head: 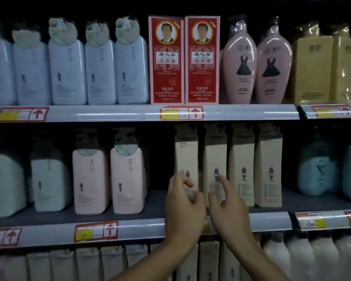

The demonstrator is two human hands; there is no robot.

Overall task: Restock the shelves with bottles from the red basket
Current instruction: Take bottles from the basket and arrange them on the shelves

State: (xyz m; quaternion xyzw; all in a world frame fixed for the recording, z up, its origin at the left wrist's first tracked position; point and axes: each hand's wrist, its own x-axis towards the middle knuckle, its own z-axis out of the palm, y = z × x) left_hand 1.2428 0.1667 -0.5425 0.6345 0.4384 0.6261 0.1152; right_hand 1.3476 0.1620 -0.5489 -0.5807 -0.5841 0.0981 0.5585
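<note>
On the upper shelf point(142, 113), white bottles point(67, 72) stand at the left, then two red boxes point(183, 59), two pink bottles with a black dress on them point(256, 63), and yellow bottles point(324, 69) at the right end. On the middle shelf point(49, 233), pale bottles point(49, 183) stand at the far left, then two light pink bottles point(108, 179), then a row of four tall cream bottles point(241, 167), and blue-green bottles point(328, 169) at the right. Both hands reach up in front of the cream row. The left hand point(183, 207) is at the first cream bottle point(185, 153), fingers loosely curled and apart, its fingertips at the bottle's front; whether they touch it cannot be told. The right hand point(229, 211) is just beside it, at the second cream bottle point(215, 157), fingers spread and relaxed, the forefinger raised against the label. Neither hand is wrapped round anything. Below, more cream and white bottles point(304, 258) fill the lowest shelf. The red basket does not show.
</note>
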